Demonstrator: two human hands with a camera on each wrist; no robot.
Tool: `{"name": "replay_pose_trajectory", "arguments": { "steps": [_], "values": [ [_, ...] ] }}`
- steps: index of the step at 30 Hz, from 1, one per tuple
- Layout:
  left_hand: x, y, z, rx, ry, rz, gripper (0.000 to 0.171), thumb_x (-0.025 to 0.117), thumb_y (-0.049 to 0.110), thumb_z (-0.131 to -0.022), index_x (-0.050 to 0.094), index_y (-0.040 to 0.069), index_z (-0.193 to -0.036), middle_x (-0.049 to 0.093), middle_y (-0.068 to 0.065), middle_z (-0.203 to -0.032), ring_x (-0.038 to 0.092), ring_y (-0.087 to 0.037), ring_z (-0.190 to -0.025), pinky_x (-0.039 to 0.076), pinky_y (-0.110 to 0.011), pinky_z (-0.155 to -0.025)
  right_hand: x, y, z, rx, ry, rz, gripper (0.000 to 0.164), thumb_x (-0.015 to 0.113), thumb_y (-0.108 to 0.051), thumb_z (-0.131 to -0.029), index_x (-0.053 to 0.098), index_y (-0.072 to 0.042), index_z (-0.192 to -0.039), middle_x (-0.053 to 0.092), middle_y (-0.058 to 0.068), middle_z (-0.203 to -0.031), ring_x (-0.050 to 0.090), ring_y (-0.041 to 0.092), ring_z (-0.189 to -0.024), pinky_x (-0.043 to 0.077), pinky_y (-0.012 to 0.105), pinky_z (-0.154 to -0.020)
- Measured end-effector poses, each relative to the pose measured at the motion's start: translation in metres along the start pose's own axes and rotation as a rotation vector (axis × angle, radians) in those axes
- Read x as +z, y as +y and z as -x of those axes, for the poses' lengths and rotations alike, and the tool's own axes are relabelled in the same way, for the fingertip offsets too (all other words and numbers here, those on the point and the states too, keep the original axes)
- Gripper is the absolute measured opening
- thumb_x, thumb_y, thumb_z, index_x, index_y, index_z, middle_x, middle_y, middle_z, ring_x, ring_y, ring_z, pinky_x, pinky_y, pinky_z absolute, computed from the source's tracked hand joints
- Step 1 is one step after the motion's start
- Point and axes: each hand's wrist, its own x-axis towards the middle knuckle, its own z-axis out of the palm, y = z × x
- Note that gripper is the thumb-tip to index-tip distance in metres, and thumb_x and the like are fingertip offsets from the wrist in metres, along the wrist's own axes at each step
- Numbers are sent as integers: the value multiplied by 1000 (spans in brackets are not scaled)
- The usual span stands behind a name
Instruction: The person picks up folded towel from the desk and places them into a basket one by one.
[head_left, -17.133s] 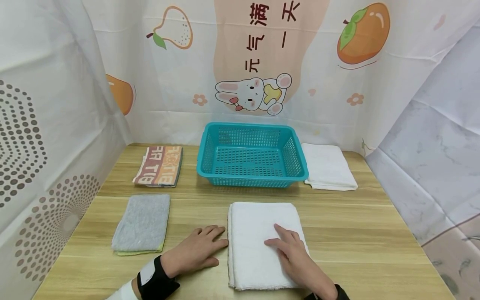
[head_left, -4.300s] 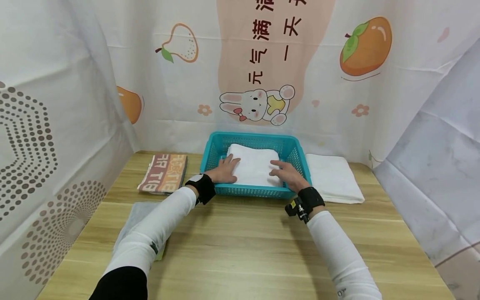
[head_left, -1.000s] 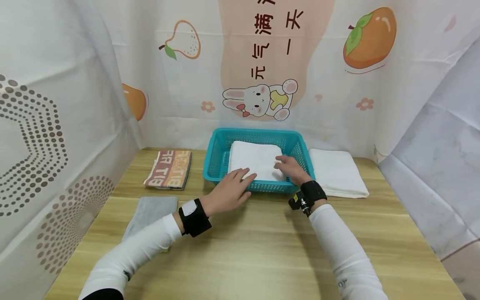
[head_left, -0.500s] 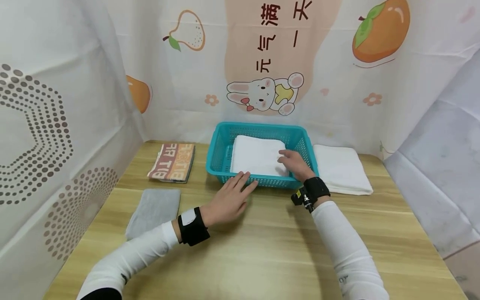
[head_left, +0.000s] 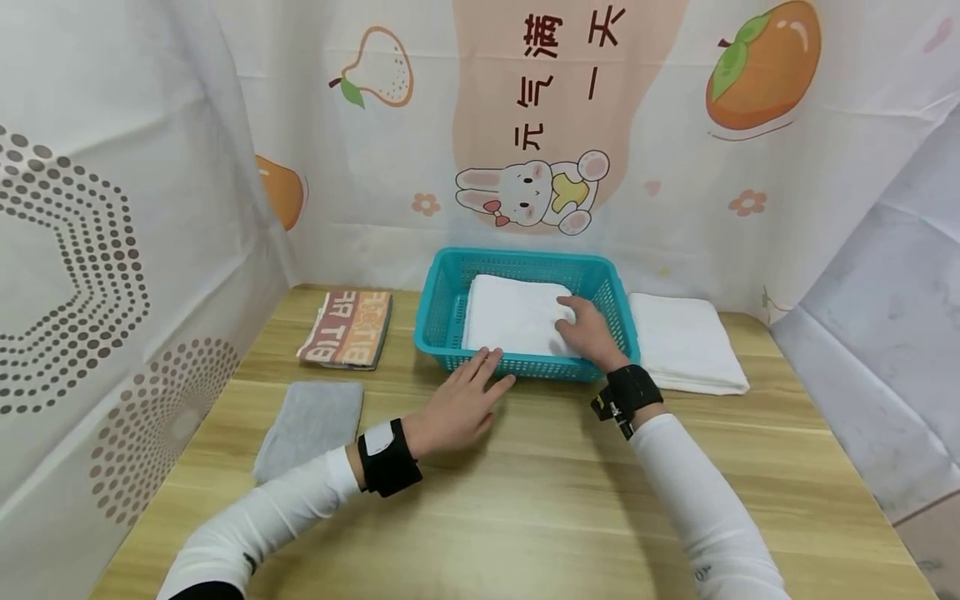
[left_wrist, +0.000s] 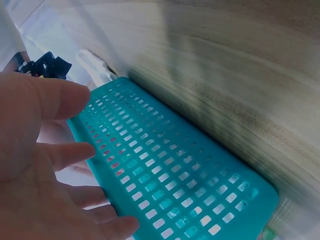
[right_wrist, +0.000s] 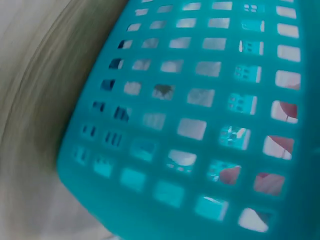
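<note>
A folded white towel (head_left: 517, 315) lies flat inside the turquoise plastic basket (head_left: 442, 354), whose walls are full of small square holes. My right hand (head_left: 591, 331) reaches over the basket's front right corner, its thumb and index finger spread at the towel's right edge. In the right wrist view the basket wall (right_wrist: 165, 192) fills most of the picture, and bits of the fingers show through the holes. My left hand (head_left: 459, 406) is at the front rim with straight, spread fingers. The left wrist view shows these fingers (left_wrist: 75, 155) along the rim, holding nothing.
Right of the basket lies another folded white towel (head_left: 686, 343). On the left are a folded patterned towel (head_left: 348, 329) with orange and maroon lettering and a folded grey towel (head_left: 311, 425), partly behind the left forearm. A printed curtain (head_left: 375, 200) hangs close behind the basket.
The white towel went from the table's front into the basket, carried between the earliest two frames. Since then my left hand has drawn back from it to the front rim; my right hand has stayed.
</note>
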Motion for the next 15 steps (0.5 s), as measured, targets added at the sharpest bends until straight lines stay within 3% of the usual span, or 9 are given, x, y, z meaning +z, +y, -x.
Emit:
{"name": "replay_pose_trajectory", "arguments": {
  "steps": [3,15],
  "values": [
    [2,0,0,14,10,-16,54,66,23,-96,49,6,-144,22,-26,-160,21,-43,-148,33,-51,-113,3,-6,7,-88,11,82,49,44,-4,-100,39,9,-147,27,32,-155,21,45,-146,25,55,-115],
    [6,-3,2,36,0,-39,39,69,23,-94,62,6,-128,17,-28,-160,16,-44,-148,46,-47,-102,10,-25,50,-359,0,361,49,57,-5,-97,45,5,-144,31,32,-153,21,51,-144,22,62,-114]
  ]
}}
